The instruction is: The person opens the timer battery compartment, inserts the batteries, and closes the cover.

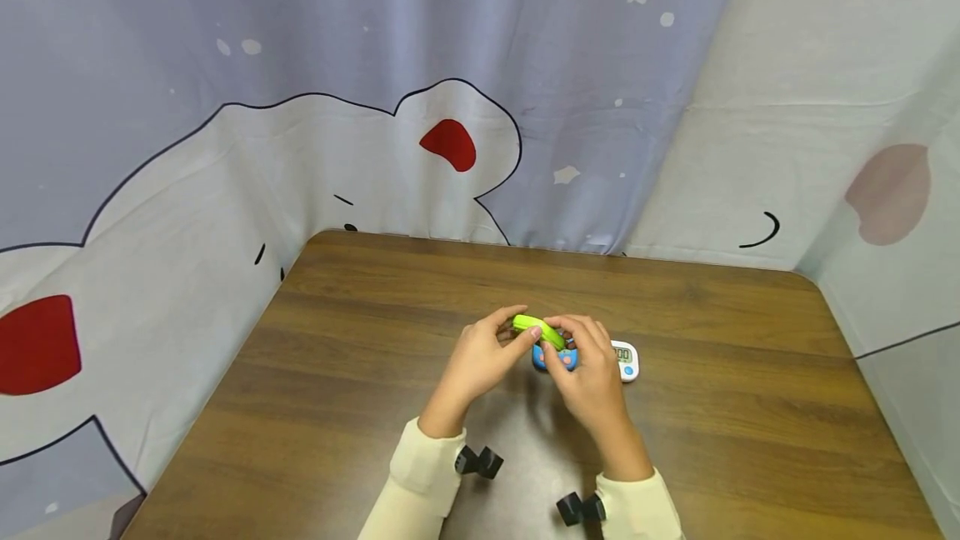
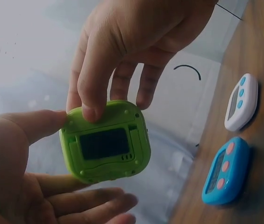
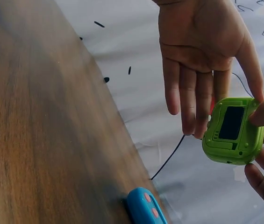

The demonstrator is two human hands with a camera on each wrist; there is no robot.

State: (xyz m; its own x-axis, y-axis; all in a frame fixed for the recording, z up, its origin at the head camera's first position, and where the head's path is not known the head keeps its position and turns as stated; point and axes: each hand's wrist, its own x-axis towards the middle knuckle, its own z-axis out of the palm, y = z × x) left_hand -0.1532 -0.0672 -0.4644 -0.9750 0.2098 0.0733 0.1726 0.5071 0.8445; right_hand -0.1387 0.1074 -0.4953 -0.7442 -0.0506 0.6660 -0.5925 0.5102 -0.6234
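A green digital timer [image 1: 530, 323] is held up above the table between both hands. In the left wrist view its back [image 2: 108, 163] shows, with a dark rectangular panel. My left hand [image 1: 477, 359] holds it at one side, thumb at a corner and index finger along the opposite edge, the other fingers extended. My right hand [image 1: 594, 377] pinches it, thumb on the back and fingers behind. Its front faces away from both wrist cameras. Below the hands lies a blue timer [image 2: 237, 172] with pink buttons, partly covered by the right hand in the head view.
A white timer [image 1: 629, 362] with blue buttons lies on the wooden table [image 1: 360, 340], just right of the blue one. A printed curtain [image 1: 570, 107] hangs along the table's back and side edges. Black wrist mounts [image 1: 480, 462] stick out from the cream sleeves [image 1: 427, 461].
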